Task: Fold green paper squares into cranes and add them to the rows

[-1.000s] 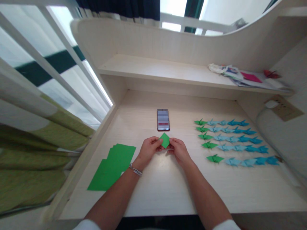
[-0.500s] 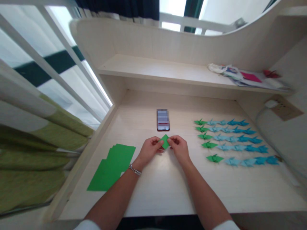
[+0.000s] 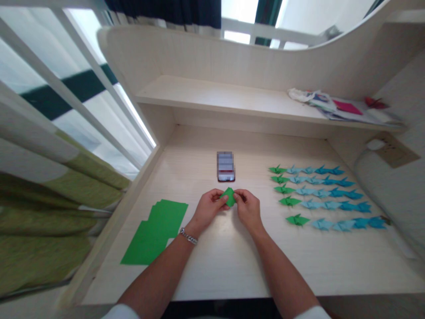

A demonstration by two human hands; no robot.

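A small folded green paper [image 3: 229, 196] is pinched between both hands above the middle of the pale wooden desk [image 3: 212, 266]. My left hand [image 3: 208, 208] grips its left side with closed fingers; a metal bracelet sits on that wrist. My right hand [image 3: 248, 208] pinches the right side, fingertips pressed on the fold. Just beyond the hands a phone [image 3: 226, 166] lies flat on the desk.
A stack of green paper sheets [image 3: 156, 230] lies at the left. Rows of folded paper cranes [image 3: 318, 195], green then light and dark blue, lie at the right. A shelf [image 3: 215, 95] behind holds papers [image 3: 335, 106]. A power socket [image 3: 393, 148] is on the right wall.
My right hand has shifted up and left onto the folded paper, closing the gap with my left hand. The paper looks more tightly folded and smaller.
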